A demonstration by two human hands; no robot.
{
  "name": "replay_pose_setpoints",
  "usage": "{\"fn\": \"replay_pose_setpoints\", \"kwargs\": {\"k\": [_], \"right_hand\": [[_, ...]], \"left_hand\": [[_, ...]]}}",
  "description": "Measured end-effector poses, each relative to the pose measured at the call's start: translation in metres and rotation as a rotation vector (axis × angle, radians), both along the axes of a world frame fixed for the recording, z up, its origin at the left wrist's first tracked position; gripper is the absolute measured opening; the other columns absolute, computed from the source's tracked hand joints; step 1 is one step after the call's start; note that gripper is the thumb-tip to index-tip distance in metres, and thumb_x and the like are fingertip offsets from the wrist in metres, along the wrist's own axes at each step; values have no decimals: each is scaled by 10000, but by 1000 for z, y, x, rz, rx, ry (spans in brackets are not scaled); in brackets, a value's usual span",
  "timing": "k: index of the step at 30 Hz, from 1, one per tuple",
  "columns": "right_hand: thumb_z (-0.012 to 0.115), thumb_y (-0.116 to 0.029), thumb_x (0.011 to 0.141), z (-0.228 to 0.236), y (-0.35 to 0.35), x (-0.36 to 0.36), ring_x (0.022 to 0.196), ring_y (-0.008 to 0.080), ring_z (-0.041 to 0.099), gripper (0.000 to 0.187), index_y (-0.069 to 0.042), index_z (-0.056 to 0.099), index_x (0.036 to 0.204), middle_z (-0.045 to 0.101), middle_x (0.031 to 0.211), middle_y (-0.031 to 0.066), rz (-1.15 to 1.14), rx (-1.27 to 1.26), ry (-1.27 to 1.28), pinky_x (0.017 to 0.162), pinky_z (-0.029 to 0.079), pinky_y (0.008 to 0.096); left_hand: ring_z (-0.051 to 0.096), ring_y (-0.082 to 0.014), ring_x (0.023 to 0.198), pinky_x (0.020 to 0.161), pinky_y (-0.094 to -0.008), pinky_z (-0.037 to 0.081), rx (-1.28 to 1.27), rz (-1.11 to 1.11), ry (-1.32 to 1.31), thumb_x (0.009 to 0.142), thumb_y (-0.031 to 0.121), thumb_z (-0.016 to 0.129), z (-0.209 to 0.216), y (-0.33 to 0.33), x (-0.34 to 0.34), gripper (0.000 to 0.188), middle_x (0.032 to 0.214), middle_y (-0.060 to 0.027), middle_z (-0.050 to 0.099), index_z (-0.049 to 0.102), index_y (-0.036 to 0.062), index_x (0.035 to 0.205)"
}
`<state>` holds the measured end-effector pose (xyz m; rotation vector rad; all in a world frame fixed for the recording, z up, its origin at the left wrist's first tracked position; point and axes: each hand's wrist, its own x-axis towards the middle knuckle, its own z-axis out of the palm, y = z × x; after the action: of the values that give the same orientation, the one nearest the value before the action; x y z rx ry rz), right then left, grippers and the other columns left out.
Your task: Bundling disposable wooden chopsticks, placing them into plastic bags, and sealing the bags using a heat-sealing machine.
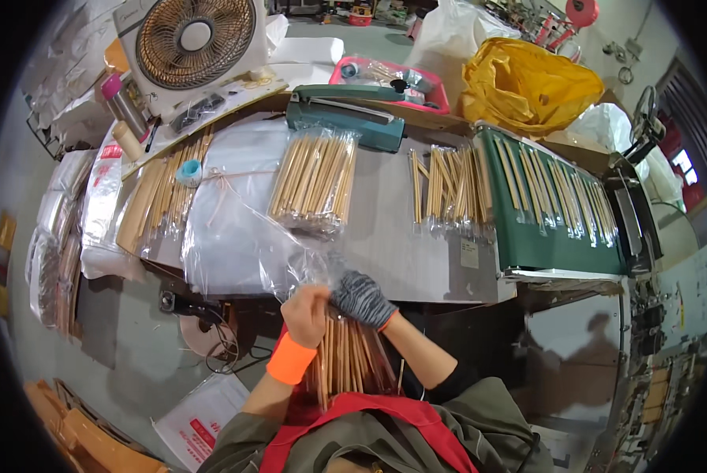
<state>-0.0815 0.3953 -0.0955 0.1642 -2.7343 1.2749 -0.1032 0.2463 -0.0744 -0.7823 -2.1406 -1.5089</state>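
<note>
My left hand (306,313), bare with an orange wristband, is closed on the gathered mouth of a clear plastic bag (310,264). Right beside it my right hand (361,298), in a grey striped knit glove, is curled against the same plastic; its fingertips are partly hidden. Below both hands, a bundle of thin tan wooden sticks (349,355) stands upright against my red apron, apparently inside that bag. On the table ahead lies a filled clear bag of sticks (314,177). Left of it is a stack of flat clear bags (239,201).
A teal bag sealer (349,117) stands behind the filled bag. Wrapped sticks (452,185) lie at right, beside a green conveyor belt (519,229) carrying more. A fan (195,39), a thermos (124,106) and a tape roll (188,173) are at left. A yellow sack (527,87) stands behind.
</note>
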Motion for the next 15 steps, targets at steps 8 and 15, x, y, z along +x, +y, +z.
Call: {"fn": "replay_pose_setpoints", "kwargs": {"k": [8, 15], "right_hand": [[689, -188, 763, -24, -7, 215, 1124, 364, 515, 625, -13, 416, 1297, 526, 1218, 219, -319, -452, -416, 998, 379, 386], [587, -129, 777, -36, 2, 197, 1082, 361, 495, 419, 3, 487, 1161, 519, 1171, 209, -633, 225, 154, 957, 377, 454]], "left_hand": [[550, -217, 705, 613, -310, 452, -383, -625, 52, 660, 97, 696, -3, -73, 79, 253, 751, -70, 556, 610, 84, 897], [480, -230, 997, 877, -310, 399, 211, -65, -581, 733, 24, 649, -58, -9, 70, 370, 1041, -146, 476, 495, 15, 1068]]}}
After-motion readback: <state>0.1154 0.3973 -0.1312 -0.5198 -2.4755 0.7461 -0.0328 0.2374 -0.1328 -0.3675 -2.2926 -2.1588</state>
